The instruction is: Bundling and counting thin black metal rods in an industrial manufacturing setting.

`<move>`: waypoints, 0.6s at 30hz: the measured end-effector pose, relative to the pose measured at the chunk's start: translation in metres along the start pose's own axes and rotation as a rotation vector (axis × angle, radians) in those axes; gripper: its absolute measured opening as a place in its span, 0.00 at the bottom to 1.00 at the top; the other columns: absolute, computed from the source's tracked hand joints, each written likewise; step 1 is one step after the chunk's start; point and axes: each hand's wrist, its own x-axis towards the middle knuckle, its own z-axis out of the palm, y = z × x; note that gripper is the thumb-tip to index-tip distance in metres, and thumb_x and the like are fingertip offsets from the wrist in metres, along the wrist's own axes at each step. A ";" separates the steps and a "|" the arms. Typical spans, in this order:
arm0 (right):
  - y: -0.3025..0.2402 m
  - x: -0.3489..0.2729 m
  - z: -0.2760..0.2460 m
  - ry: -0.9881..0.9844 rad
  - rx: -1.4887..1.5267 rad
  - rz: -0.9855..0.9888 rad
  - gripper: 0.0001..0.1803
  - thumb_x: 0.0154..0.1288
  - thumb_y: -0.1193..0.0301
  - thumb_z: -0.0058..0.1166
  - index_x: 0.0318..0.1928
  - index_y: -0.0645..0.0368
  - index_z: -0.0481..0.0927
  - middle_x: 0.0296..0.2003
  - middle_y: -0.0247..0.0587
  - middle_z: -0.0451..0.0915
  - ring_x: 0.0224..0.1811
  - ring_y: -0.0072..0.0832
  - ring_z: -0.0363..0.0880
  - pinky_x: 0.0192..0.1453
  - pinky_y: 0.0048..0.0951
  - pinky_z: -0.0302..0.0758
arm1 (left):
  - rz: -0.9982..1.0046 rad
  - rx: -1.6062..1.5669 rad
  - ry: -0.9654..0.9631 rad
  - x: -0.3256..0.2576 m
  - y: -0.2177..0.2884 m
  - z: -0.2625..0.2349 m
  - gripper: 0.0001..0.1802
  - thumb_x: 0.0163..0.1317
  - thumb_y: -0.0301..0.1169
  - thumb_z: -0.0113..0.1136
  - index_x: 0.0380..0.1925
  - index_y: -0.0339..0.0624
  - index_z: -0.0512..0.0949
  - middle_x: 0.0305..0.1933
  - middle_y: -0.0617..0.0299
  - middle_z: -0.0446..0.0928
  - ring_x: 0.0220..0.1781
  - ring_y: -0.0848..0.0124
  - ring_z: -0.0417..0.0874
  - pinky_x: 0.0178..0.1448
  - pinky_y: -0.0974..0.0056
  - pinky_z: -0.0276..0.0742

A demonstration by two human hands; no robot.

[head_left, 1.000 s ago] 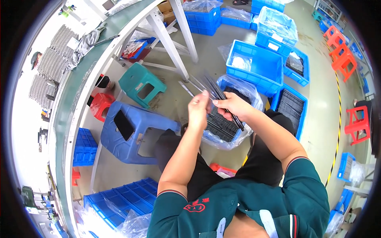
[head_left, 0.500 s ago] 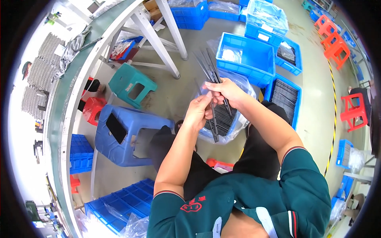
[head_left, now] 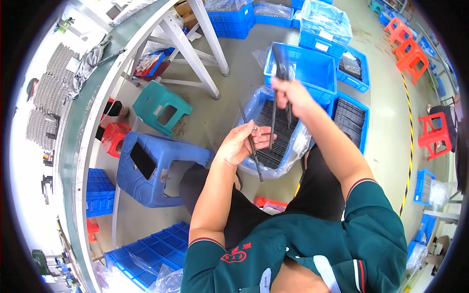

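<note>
The left hand [head_left: 243,142] lies palm up, fingers loosely curled around one thin dark strip [head_left: 251,141] that runs across the palm and juts out past it both ways, cradled as if to be looked over on its own. The right hand [head_left: 288,93], raised above and beyond the left, is clenched on a small bundle of dark strips [head_left: 279,73]; they stick up out of the fist and hang below it, kept apart from the single one. How many are in the bundle is hard to tell, as the upper ends blur. Beneath both hands sits a blue bin lined with clear plastic [head_left: 293,146], filled with rows of the same strips, close enough to reach from the seat. Left of the left hand stands a blue plastic stool [head_left: 156,166], with a teal stool [head_left: 161,107] beyond it on the floor.
</note>
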 end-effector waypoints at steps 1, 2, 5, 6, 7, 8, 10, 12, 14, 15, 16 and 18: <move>0.007 -0.011 0.016 -0.079 -0.052 0.004 0.18 0.59 0.58 0.59 0.27 0.60 0.73 0.13 0.32 0.68 0.11 0.21 0.63 0.15 0.26 0.58 | 0.028 -0.041 -0.014 0.003 -0.001 -0.004 0.20 0.64 0.44 0.52 0.27 0.35 0.73 0.47 0.43 0.75 0.50 0.48 0.78 0.54 0.47 0.75; 0.011 -0.022 0.026 -0.131 -0.136 -0.020 0.17 0.59 0.58 0.59 0.27 0.60 0.73 0.13 0.31 0.68 0.11 0.19 0.62 0.16 0.23 0.58 | 0.025 -0.012 -0.027 0.006 0.001 -0.001 0.20 0.65 0.44 0.52 0.27 0.35 0.73 0.47 0.44 0.76 0.52 0.50 0.77 0.56 0.46 0.74; 0.032 -0.025 0.043 -0.211 -0.291 0.034 0.15 0.59 0.65 0.59 0.25 0.63 0.73 0.15 0.33 0.73 0.14 0.18 0.69 0.18 0.22 0.64 | -0.035 0.054 -0.015 0.009 -0.002 -0.002 0.20 0.64 0.45 0.52 0.27 0.37 0.73 0.48 0.45 0.75 0.49 0.54 0.79 0.53 0.48 0.75; 0.018 -0.035 0.050 -0.260 -0.391 0.130 0.15 0.60 0.65 0.59 0.24 0.62 0.73 0.14 0.35 0.74 0.15 0.18 0.72 0.19 0.22 0.67 | -0.051 0.095 -0.013 0.005 -0.003 -0.003 0.19 0.64 0.45 0.53 0.28 0.39 0.74 0.43 0.51 0.76 0.37 0.64 0.78 0.41 0.57 0.76; 0.014 -0.038 0.055 -0.300 -0.447 0.138 0.15 0.61 0.65 0.58 0.24 0.62 0.73 0.14 0.35 0.74 0.14 0.18 0.72 0.19 0.22 0.67 | -0.065 0.070 -0.039 0.003 -0.005 -0.005 0.18 0.64 0.46 0.53 0.28 0.40 0.74 0.38 0.55 0.75 0.32 0.67 0.74 0.36 0.62 0.71; 0.011 -0.041 0.056 -0.325 -0.503 0.144 0.15 0.61 0.65 0.57 0.23 0.61 0.73 0.13 0.34 0.74 0.14 0.18 0.72 0.20 0.21 0.68 | -0.086 0.046 -0.076 0.004 -0.008 -0.005 0.18 0.63 0.46 0.54 0.28 0.41 0.74 0.33 0.60 0.74 0.27 0.71 0.71 0.32 0.67 0.67; 0.030 -0.029 0.049 -0.251 -0.602 -0.023 0.18 0.61 0.60 0.57 0.26 0.64 0.75 0.15 0.38 0.76 0.17 0.22 0.75 0.24 0.25 0.71 | -0.072 0.036 -0.047 0.005 -0.010 -0.005 0.18 0.64 0.45 0.53 0.28 0.42 0.74 0.25 0.66 0.67 0.23 0.74 0.64 0.28 0.70 0.60; 0.032 -0.025 0.052 -0.193 -0.678 -0.171 0.20 0.60 0.57 0.56 0.32 0.66 0.77 0.18 0.41 0.77 0.21 0.26 0.77 0.29 0.28 0.73 | -0.060 0.020 0.041 0.002 -0.002 -0.010 0.18 0.64 0.45 0.53 0.27 0.42 0.73 0.24 0.67 0.66 0.23 0.74 0.65 0.27 0.70 0.61; 0.017 -0.035 0.051 -0.121 -0.769 -0.186 0.19 0.60 0.58 0.55 0.35 0.64 0.76 0.18 0.40 0.77 0.19 0.27 0.76 0.28 0.28 0.72 | 0.058 0.041 0.202 0.000 0.005 -0.012 0.17 0.64 0.45 0.53 0.27 0.41 0.73 0.25 0.65 0.68 0.22 0.73 0.65 0.26 0.69 0.62; 0.018 -0.035 0.049 -0.154 -0.788 -0.199 0.15 0.64 0.60 0.51 0.35 0.60 0.73 0.18 0.33 0.75 0.18 0.18 0.72 0.24 0.22 0.68 | 0.129 0.026 0.285 -0.001 0.008 -0.013 0.17 0.64 0.45 0.53 0.28 0.42 0.73 0.24 0.65 0.68 0.22 0.73 0.66 0.26 0.68 0.63; 0.016 -0.037 0.048 -0.185 -0.743 -0.155 0.14 0.64 0.60 0.51 0.36 0.60 0.72 0.18 0.33 0.74 0.18 0.17 0.71 0.22 0.21 0.67 | 0.244 -0.005 0.340 0.001 0.010 -0.019 0.16 0.63 0.42 0.57 0.26 0.41 0.74 0.24 0.64 0.71 0.21 0.72 0.69 0.26 0.67 0.66; 0.013 -0.047 0.047 -0.247 -0.644 -0.066 0.13 0.65 0.61 0.50 0.36 0.59 0.69 0.18 0.33 0.74 0.15 0.17 0.68 0.19 0.21 0.65 | 0.329 -0.061 0.447 0.001 0.021 -0.032 0.16 0.63 0.43 0.56 0.26 0.41 0.74 0.23 0.64 0.71 0.22 0.72 0.69 0.26 0.67 0.67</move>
